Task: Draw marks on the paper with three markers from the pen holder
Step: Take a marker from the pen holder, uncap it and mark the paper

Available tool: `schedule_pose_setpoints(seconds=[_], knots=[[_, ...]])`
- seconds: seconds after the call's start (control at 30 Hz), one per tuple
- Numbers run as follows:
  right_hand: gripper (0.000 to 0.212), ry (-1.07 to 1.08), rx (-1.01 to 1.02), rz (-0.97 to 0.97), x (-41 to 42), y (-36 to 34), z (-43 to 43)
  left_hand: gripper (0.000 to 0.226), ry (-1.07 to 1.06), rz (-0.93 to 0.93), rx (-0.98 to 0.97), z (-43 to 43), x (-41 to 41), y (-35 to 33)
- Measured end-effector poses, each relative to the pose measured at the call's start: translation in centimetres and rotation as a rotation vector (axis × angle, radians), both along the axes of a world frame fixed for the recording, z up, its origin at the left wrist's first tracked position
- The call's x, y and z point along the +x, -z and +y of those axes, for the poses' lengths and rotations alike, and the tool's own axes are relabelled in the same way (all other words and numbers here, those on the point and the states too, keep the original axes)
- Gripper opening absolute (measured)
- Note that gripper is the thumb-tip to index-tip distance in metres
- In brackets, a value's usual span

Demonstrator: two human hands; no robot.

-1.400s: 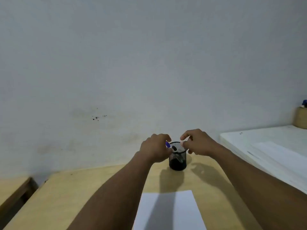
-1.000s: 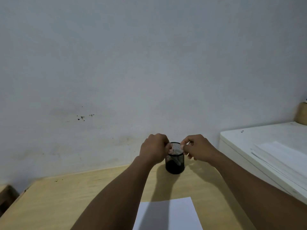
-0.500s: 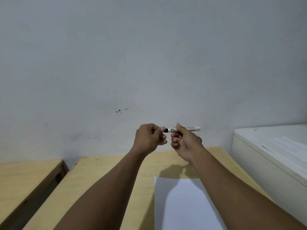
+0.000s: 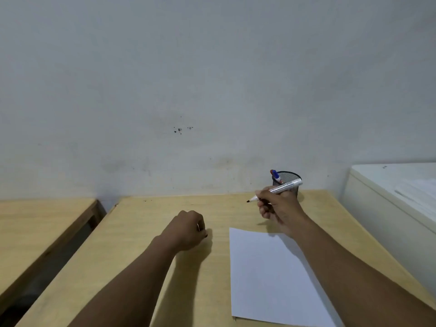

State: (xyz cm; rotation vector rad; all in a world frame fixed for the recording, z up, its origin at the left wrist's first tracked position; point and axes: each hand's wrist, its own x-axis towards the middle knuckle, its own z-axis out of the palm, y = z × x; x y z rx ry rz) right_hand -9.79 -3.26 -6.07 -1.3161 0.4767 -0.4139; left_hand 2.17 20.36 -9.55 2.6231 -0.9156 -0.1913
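My right hand grips a white marker with its black tip bare and pointing left, just above the far edge of the white paper. Behind that hand stands the black mesh pen holder with a blue-capped marker sticking out of it. My left hand rests as a fist on the wooden table, left of the paper; a small dark piece, probably the marker's cap, peeks out of its fingers. The paper is blank where I can see it.
A white cabinet top with sheets on it stands against the table's right side. A second wooden table lies to the left across a dark gap. The grey wall closes off the back.
The hands have pulled apart: the left dropped to the table as a fist, the right lowered the now uncapped marker toward the paper. The view swung so the holder shows again.
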Motion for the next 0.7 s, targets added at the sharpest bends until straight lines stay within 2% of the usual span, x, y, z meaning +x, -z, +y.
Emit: schedule_pose_setpoints(seconds=[0.07,0.3,0.43,0.53,0.7], knots=[[0.012,0.004,-0.022,0.019,0.4,1.7,0.6,0.019,0.018,-0.019,0.043,-0.5,-0.1,1.3],[0.007,0.006,-0.013,0.023,1.3,4.6,1.9,0.025,0.009,-0.004,-0.003,-1.2,0.0,3.1],[0.006,0.037,-0.013,0.021,1.9,5.0,1.7,0.054,-0.024,-0.096,-0.103,-1.5,-0.8,3.6],[0.007,0.055,-0.003,0.025,2.1,5.1,1.6,0.079,0.037,-0.171,-0.135,-2.2,-1.9,3.7],[0.006,0.003,-0.104,0.058,2.5,6.3,2.5,0.081,0.083,-0.207,-0.064,-2.3,-2.2,5.1]])
